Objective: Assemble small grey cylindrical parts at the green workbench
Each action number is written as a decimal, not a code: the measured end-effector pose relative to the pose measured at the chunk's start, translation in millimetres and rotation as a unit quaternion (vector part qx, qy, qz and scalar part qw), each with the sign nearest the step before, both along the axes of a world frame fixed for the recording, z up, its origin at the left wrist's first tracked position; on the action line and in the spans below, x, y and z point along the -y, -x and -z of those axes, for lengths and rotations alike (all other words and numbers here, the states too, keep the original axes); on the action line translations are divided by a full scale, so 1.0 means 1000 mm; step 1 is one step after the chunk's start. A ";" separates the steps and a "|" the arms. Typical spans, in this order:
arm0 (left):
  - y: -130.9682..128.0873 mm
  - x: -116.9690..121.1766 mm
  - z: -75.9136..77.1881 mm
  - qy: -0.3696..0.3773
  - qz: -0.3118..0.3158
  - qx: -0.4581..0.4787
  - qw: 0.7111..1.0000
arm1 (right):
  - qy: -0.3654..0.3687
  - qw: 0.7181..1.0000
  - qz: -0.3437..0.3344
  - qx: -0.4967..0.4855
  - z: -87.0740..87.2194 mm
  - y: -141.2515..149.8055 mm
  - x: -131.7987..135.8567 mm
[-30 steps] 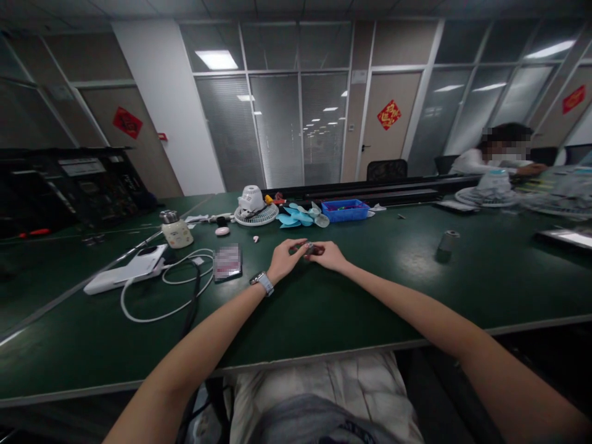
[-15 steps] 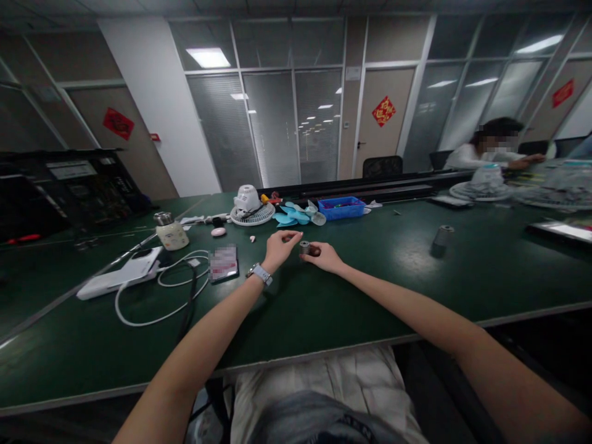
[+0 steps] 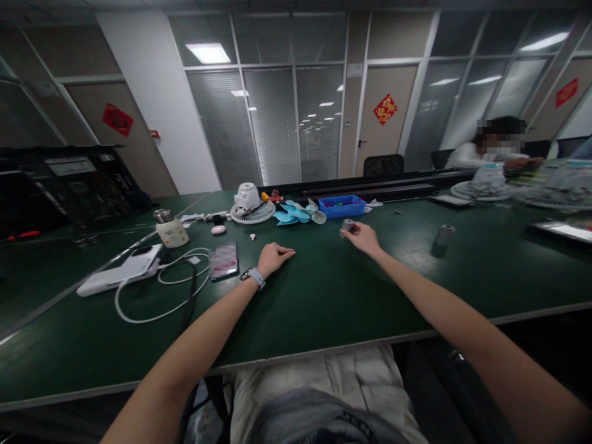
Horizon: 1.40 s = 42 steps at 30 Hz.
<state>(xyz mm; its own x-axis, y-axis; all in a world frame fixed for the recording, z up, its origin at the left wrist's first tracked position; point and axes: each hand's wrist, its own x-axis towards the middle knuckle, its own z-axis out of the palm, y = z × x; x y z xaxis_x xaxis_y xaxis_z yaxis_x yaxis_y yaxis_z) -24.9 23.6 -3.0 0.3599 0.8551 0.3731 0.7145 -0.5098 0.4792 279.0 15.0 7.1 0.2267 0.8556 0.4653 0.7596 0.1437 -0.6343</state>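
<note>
Beyond the middle of the table, my right hand (image 3: 365, 238) grips a small grey metal cylinder (image 3: 348, 226), standing upright at the fingertips. My left hand (image 3: 274, 259) rests low over the green tabletop, its thumb and fingers pinched together. Whatever those fingertips hold, if anything, is too small to make out. A second grey cylinder (image 3: 444, 237) stands by itself farther right. Left of my left hand lie a phone (image 3: 224, 261) and a small earbud (image 3: 252, 237).
A white fan body (image 3: 250, 203), blue fan blades (image 3: 293, 213) and a blue bin (image 3: 342, 207) line the back. A bottle (image 3: 171, 232), a white power bank (image 3: 120, 272) and looped cable (image 3: 139, 322) lie left. Another person (image 3: 485, 148) sits at far right.
My right hand has carried the grey cylinder right and farther back, away from my left hand. My left hand has moved slightly left and down toward the tabletop, still pinched.
</note>
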 end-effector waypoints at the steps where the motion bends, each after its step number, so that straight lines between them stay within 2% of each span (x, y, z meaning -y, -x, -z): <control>1: 0.000 -0.001 0.001 -0.001 0.000 0.002 1.000 | 0.010 0.999 0.040 0.016 0.001 -0.015 -0.004; 4: 0.001 -0.002 0.003 0.000 -0.001 0.002 1.000 | 0.060 0.991 0.109 0.051 0.007 -0.049 -0.012; 6: 0.001 -0.001 0.003 0.001 0.003 -0.005 1.000 | 0.087 0.988 0.113 0.052 0.012 -0.060 -0.016; 9: 0.000 0.001 0.001 0.004 -0.005 -0.018 1.000 | 0.105 0.988 0.108 0.045 0.014 -0.062 -0.016; 11: -0.001 0.001 0.000 0.006 -0.037 -0.010 0.999 | 0.083 0.986 0.135 0.053 0.010 -0.053 -0.011; 13: -0.002 0.000 0.001 0.001 -0.076 0.026 0.997 | 0.008 0.983 0.165 0.080 0.003 -0.034 -0.002; 14: -0.002 -0.001 0.001 -0.001 -0.094 0.051 0.994 | -0.042 0.982 0.159 0.098 -0.001 -0.021 0.003; 15: -0.002 -0.002 0.002 -0.001 -0.110 0.074 0.991 | -0.087 0.981 0.129 0.117 -0.004 -0.005 0.009; 17: -0.002 -0.004 0.004 0.004 -0.137 0.111 0.984 | -0.135 0.979 0.003 0.154 -0.007 0.031 0.020; 19: -0.001 -0.005 0.005 0.011 -0.151 0.127 0.980 | -0.122 0.963 -0.153 0.185 -0.004 0.068 0.026; 21: -0.001 -0.007 0.006 0.011 -0.151 0.134 0.979 | -0.096 0.937 -0.265 0.204 0.003 0.098 0.027; 23: -0.001 -0.007 0.007 0.010 -0.147 0.138 0.979 | -0.077 0.921 -0.318 0.213 0.011 0.117 0.022; 26: -0.002 -0.008 0.007 0.010 -0.145 0.139 0.980 | -0.056 0.916 -0.339 0.208 0.018 0.125 0.014; 31: -0.003 -0.005 0.006 0.017 -0.150 0.123 0.981 | -0.059 0.928 -0.319 0.183 0.016 0.123 0.015; 35: -0.002 -0.005 0.006 0.023 -0.154 0.122 0.980 | -0.097 0.943 -0.269 0.172 0.001 0.103 0.016; 39: -0.002 -0.006 0.007 0.023 -0.147 0.119 0.982 | -0.170 0.969 -0.103 0.147 -0.020 0.039 0.004; 42: -0.002 -0.006 0.007 0.021 -0.145 0.116 0.982 | -0.166 0.979 0.007 0.114 -0.027 -0.019 -0.007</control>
<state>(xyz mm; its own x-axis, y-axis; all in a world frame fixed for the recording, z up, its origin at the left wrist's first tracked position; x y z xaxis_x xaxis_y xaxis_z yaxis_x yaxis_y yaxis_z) -22.7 29.9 -10.4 0.0076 0.9254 0.3788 0.6959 -0.2770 0.6626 298.2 22.3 34.6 0.0949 0.6455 0.7578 0.8795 0.3023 -0.3677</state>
